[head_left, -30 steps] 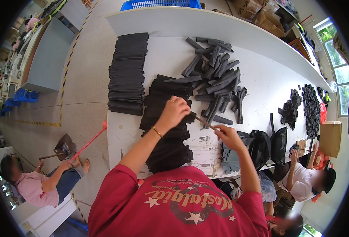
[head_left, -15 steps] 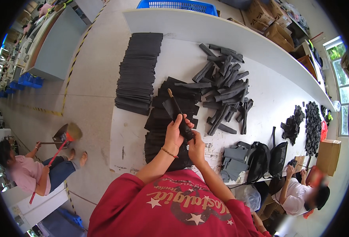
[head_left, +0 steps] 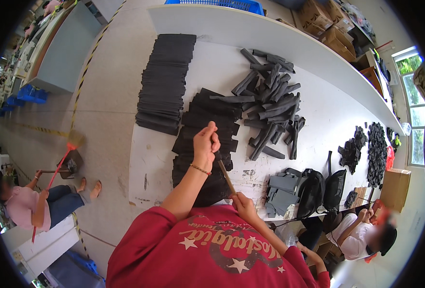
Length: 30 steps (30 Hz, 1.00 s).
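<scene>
Your right hand (head_left: 243, 205) pinches the near end of a brown stick (head_left: 225, 174) slanting toward eleven o'clock; your left hand (head_left: 206, 144) seems curled around dark cloth (head_left: 217, 155) at its far end. The stick should be stiff, best gripped by its bare end; the cloth, light and soft, best enclosed whole. Beyond, at one o'clock, grey tubes (head_left: 272, 103) heap on the worktop (head_left: 323, 110).
</scene>
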### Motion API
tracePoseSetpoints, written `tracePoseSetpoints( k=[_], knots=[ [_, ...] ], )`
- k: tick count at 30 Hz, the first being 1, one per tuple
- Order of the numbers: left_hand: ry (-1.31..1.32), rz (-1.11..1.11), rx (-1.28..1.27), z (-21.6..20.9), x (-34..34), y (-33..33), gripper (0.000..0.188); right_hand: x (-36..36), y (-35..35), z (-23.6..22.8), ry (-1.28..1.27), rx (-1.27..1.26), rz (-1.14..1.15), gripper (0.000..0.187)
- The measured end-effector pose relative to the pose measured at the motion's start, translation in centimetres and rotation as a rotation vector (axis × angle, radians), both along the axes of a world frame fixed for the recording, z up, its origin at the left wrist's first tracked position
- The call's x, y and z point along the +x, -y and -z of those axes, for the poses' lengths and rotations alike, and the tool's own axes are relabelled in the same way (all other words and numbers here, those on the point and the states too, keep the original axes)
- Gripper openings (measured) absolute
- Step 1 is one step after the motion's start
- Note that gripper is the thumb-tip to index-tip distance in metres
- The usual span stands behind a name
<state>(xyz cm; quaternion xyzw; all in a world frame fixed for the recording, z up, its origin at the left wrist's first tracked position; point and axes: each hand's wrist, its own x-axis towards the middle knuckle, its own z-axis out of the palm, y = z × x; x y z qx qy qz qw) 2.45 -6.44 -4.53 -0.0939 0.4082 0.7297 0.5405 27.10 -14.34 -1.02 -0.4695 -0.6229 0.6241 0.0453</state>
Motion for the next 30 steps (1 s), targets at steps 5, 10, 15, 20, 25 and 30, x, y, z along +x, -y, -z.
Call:
tracePoseSetpoints(
  k=[5,10,15,20,25,30],
  knots=[
    [0.128,0.088,0.113,-0.9,0.9,-0.7,0.042,1.8,-1.0,-0.9,-0.011,-0.022,0.072,0.017],
    [0.039,0.249,0.073,-4.1,4.5,1.4,0.047,0.0,-2.3,-1.3,-0.086,-0.043,0.116,0.019],
    [0.063,-0.049,-0.003,-0.5,-0.2,-0.3,0.036,1.1,0.7,-2.6,0.014,-0.010,0.014,0.024],
    [-0.106,-0.328,0.315,0.5,-9.6,-1.4,0.037,9.1,0.5,-6.0,0.089,-0.351,-0.132,0.026],
    [0.269,-0.320,-0.095,1.6,-0.3,-2.6,0.034,-2.5,-4.7,-3.9,-0.198,0.321,0.295,0.018],
    [0.141,-0.170,-0.173,-0.7,3.3,-1.8,0.029,-7.5,-8.4,-3.8,-0.414,0.211,0.454,0.007]
  ],
)
